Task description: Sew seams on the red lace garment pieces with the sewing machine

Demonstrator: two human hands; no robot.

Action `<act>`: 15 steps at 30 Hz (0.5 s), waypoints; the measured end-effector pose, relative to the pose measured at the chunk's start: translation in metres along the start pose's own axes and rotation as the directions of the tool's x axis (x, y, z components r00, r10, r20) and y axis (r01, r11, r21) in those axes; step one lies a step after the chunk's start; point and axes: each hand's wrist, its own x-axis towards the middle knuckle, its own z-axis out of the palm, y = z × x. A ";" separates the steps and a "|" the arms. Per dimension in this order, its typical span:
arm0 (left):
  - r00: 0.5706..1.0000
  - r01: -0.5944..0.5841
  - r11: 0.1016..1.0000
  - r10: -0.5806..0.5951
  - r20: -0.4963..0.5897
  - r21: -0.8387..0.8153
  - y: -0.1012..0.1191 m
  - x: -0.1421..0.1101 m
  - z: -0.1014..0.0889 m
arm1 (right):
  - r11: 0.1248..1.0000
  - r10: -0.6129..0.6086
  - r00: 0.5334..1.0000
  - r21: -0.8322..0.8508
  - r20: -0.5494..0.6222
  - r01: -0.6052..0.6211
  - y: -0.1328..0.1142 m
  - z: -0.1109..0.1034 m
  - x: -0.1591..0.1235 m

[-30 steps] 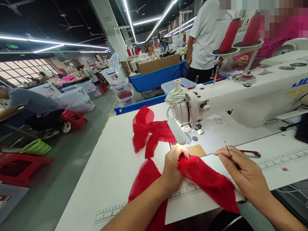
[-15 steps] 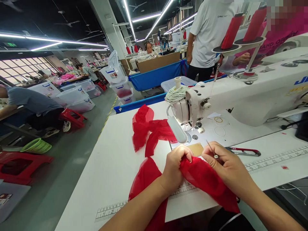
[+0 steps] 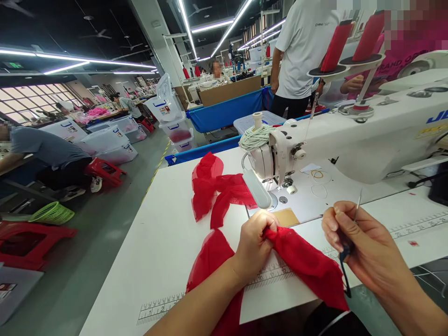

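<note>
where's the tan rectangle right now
In the head view, right of centre, the tan rectangle lies between the red fabric the left hand holds and the sewing machine.

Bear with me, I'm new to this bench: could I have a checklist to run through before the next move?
1. Left hand gripping the held red fabric: ok, closed on its gathered upper end.
2. Right hand holding the thin pointed tool: ok, its tip points up, apart from the fabric.
3. Held fabric outside the sewing machine: ok, it lies in front, not under the head.
4. Machine bed free of loose thread: not ok, a pale thread loop lies there.
5. Red thread cones upright on their stand: ok, two are seated.
6. Needle threaded: cannot tell, too small to see.
</note>
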 end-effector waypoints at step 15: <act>0.999 -0.051 0.998 0.051 0.012 0.048 -0.001 -0.001 0.002 | 0.506 -0.500 0.824 -0.862 -0.265 0.029 -0.038 -0.105 -0.005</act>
